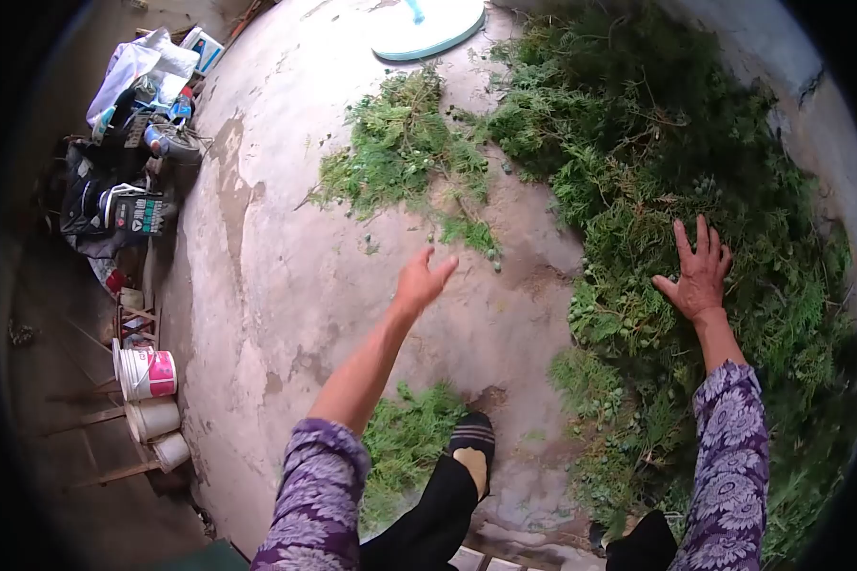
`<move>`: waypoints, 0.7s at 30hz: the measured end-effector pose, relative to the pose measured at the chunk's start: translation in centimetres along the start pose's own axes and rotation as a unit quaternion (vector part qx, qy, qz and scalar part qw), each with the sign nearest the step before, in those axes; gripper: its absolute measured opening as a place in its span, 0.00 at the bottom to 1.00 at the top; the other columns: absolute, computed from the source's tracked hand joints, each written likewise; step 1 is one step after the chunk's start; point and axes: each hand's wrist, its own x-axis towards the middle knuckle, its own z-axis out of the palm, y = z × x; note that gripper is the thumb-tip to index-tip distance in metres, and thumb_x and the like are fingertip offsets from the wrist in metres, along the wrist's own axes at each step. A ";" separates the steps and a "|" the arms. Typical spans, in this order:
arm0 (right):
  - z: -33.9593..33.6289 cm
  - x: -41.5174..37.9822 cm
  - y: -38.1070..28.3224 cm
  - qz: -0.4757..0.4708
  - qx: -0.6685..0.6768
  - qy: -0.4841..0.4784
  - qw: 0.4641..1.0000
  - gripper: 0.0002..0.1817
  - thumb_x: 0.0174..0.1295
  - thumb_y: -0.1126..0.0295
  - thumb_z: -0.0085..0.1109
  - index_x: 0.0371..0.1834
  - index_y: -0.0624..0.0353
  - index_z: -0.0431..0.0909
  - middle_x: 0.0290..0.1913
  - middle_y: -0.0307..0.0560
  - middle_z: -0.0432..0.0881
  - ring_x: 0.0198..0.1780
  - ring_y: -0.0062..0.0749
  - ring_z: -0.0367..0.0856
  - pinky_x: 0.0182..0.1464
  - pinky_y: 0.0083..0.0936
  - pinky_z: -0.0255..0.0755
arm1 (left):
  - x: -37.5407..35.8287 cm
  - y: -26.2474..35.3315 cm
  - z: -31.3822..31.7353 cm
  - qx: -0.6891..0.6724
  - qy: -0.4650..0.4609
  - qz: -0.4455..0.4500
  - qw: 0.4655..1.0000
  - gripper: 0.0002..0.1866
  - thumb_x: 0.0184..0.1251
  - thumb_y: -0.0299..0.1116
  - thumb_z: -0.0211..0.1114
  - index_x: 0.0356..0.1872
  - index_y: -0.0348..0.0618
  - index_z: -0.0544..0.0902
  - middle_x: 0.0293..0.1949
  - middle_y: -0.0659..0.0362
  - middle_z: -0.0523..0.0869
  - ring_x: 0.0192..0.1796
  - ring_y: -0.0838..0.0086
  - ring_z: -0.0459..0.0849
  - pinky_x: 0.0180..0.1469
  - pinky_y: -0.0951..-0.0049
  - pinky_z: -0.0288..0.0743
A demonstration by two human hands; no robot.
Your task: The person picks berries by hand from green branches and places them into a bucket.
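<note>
My right hand [701, 276] is spread over a large heap of green evergreen branches [628, 162] on the right, fingers apart and nothing gripped. Flat scaly leaves and small round cones show in the heap. My left hand [425, 283] hovers over the concrete floor with thumb and fingers parted, holding nothing. Just beyond it lies a smaller pile of evergreen sprigs [400, 143], with a few loose bits trailing toward the hand. Another small pile of greenery [409, 433] rests beside my shoe, partly hidden by my left forearm.
White buckets [148, 374] stand along the left, near wooden stools. Farther up on that side are a vehicle [171, 143] and a black box with lettering [138, 211]. A round pale board with a teal edge [428, 29] is at the top. My striped shoe [473, 436] is on the concrete floor [257, 285].
</note>
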 end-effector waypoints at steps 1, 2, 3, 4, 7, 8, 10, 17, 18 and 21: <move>0.6 0.3 0.0 0.001 0.011 0.008 1.000 0.49 0.39 0.52 0.68 0.67 0.43 0.51 0.68 0.52 0.44 0.65 0.53 0.47 0.63 0.49 0.45 | 2.5 0.8 1.0 -0.119 -0.005 -0.071 0.990 0.35 0.57 0.51 0.60 0.61 0.42 0.63 0.58 0.45 0.68 0.49 0.61 0.76 0.38 0.64 0.77; 1.6 0.7 0.1 -0.003 0.025 0.022 0.999 0.50 0.39 0.53 0.69 0.67 0.43 0.51 0.68 0.52 0.43 0.66 0.53 0.46 0.63 0.49 0.44 | 3.8 2.3 1.6 -0.121 -0.005 -0.074 0.990 0.35 0.57 0.51 0.60 0.61 0.42 0.63 0.58 0.45 0.68 0.49 0.61 0.76 0.38 0.64 0.77; 2.1 0.9 -0.1 -0.006 0.024 0.018 1.000 0.50 0.39 0.53 0.69 0.67 0.43 0.51 0.68 0.52 0.43 0.66 0.53 0.46 0.63 0.49 0.44 | 4.3 4.4 1.9 -0.247 -0.022 -0.120 0.961 0.36 0.57 0.51 0.59 0.63 0.43 0.59 0.58 0.45 0.67 0.51 0.61 0.75 0.38 0.63 0.77; 2.6 1.1 -0.1 -0.002 0.022 0.032 0.999 0.50 0.38 0.53 0.69 0.67 0.43 0.51 0.68 0.52 0.43 0.66 0.53 0.46 0.63 0.49 0.45 | 5.0 6.0 2.6 -0.368 -0.039 -0.165 0.914 0.38 0.57 0.51 0.59 0.65 0.44 0.56 0.59 0.45 0.65 0.52 0.60 0.74 0.38 0.63 0.77; 3.8 1.5 -0.3 -0.007 0.012 0.058 0.998 0.51 0.36 0.53 0.70 0.67 0.43 0.51 0.68 0.51 0.43 0.66 0.51 0.46 0.62 0.48 0.46 | 8.1 7.9 5.8 -0.460 -0.016 -0.229 0.857 0.32 0.59 0.51 0.57 0.59 0.41 0.62 0.48 0.47 0.74 0.40 0.66 0.78 0.31 0.64 0.76; 4.0 1.7 -0.3 -0.010 0.011 0.072 0.997 0.52 0.35 0.53 0.71 0.67 0.43 0.51 0.68 0.51 0.43 0.66 0.51 0.46 0.62 0.47 0.47 | 9.7 7.1 6.5 -0.464 -0.015 -0.232 0.854 0.32 0.59 0.51 0.57 0.59 0.41 0.62 0.48 0.47 0.74 0.40 0.66 0.78 0.31 0.64 0.76; 4.1 1.8 -0.3 -0.015 0.009 0.086 0.996 0.53 0.34 0.53 0.71 0.67 0.43 0.51 0.68 0.51 0.43 0.66 0.50 0.47 0.62 0.46 0.48 | 11.8 5.4 7.4 -0.572 -0.040 -0.210 0.792 0.16 0.60 0.43 0.57 0.38 0.40 0.73 0.31 0.53 0.78 0.24 0.73 0.76 0.22 0.69 0.71; 4.1 1.8 -0.2 -0.011 0.012 0.112 0.994 0.54 0.32 0.52 0.72 0.67 0.43 0.52 0.68 0.50 0.46 0.65 0.49 0.48 0.61 0.44 0.50 | 4.8 3.5 6.0 -0.275 -0.046 -0.051 0.959 0.11 0.51 0.30 0.48 0.13 0.41 0.73 0.11 0.58 0.72 0.11 0.72 0.71 0.13 0.71 0.62; 4.3 1.7 -0.2 -0.016 0.012 0.120 0.993 0.53 0.32 0.53 0.72 0.66 0.43 0.52 0.68 0.50 0.46 0.65 0.49 0.49 0.61 0.44 0.51 | 1.4 4.2 5.1 -0.190 -0.067 -0.029 0.979 0.12 0.53 0.31 0.48 0.15 0.39 0.74 0.12 0.56 0.75 0.14 0.73 0.74 0.17 0.71 0.66; 4.7 1.7 -0.1 -0.025 0.017 0.142 0.989 0.53 0.33 0.53 0.72 0.66 0.44 0.53 0.68 0.51 0.46 0.64 0.49 0.50 0.60 0.44 0.52 | -7.2 0.3 7.1 -0.175 -0.172 0.074 0.966 0.16 0.62 0.34 0.47 0.46 0.40 0.75 0.18 0.62 0.77 0.22 0.81 0.75 0.26 0.79 0.70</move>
